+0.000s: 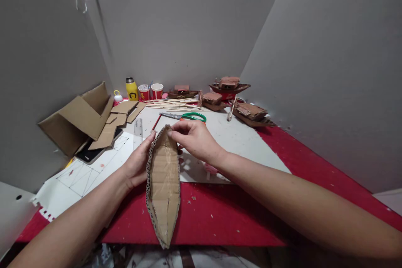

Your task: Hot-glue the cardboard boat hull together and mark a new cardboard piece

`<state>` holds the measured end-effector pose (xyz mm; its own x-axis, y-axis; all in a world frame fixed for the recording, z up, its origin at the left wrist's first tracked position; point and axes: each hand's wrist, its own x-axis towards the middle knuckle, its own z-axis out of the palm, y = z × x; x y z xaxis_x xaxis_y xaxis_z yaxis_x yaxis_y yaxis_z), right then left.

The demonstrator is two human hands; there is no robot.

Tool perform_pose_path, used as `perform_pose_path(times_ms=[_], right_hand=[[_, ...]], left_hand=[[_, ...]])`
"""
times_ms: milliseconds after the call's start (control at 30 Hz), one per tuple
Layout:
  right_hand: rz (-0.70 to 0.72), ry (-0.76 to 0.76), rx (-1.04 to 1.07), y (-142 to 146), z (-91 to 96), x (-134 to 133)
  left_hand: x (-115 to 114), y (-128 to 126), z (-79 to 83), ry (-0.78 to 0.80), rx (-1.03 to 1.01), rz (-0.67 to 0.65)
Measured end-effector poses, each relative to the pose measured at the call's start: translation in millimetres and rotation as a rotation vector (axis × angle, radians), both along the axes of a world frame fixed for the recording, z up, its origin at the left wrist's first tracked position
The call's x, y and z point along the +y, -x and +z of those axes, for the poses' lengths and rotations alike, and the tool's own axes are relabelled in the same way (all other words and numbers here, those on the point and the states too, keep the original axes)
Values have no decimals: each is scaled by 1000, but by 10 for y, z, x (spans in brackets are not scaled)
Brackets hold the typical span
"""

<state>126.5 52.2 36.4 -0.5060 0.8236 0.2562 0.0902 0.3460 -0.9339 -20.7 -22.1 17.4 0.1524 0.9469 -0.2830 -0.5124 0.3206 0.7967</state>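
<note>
A boat-shaped cardboard hull [163, 180], pointed at both ends with low corrugated walls, is held up over the table's near edge, its far tip raised. My left hand [140, 161] grips its left side, with the fingers hidden behind it. At the far tip, my right hand [191, 136] pinches the cardboard rim between thumb and fingers. Just past the right hand lie green-handled scissors [193, 116]. A thin red stick or pen [156, 122] shows beyond the left hand's fingertips, and a clear ruler [138, 131] rests on the paper nearby.
Cardboard pieces [108, 132] and a folded cardboard box [81, 113] lie at left, partly over a dark tablet-like device [94, 155]. Finished brown model boats [251, 113] stand at back right. Thin wooden sticks [172, 104], paper cups [157, 91] and a yellow bottle [131, 89] sit behind.
</note>
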Motion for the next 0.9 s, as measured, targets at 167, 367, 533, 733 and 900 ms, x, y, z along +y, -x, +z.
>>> perform_pose_path(times_ms=[167, 367, 533, 733, 900], right_hand=[[29, -33, 14, 46, -6, -24], [67, -80, 18, 21, 4, 3], [64, -79, 78, 4, 17, -29], [241, 310, 339, 140, 61, -72], [280, 351, 409, 264, 79, -107]], left_hand=[[-39, -29, 12, 89, 10, 13], [-37, -6, 55, 131, 70, 42], [-58, 7, 72, 122, 63, -35], [-102, -41, 80, 116, -29, -123], [-143, -110, 79, 103, 2, -50]])
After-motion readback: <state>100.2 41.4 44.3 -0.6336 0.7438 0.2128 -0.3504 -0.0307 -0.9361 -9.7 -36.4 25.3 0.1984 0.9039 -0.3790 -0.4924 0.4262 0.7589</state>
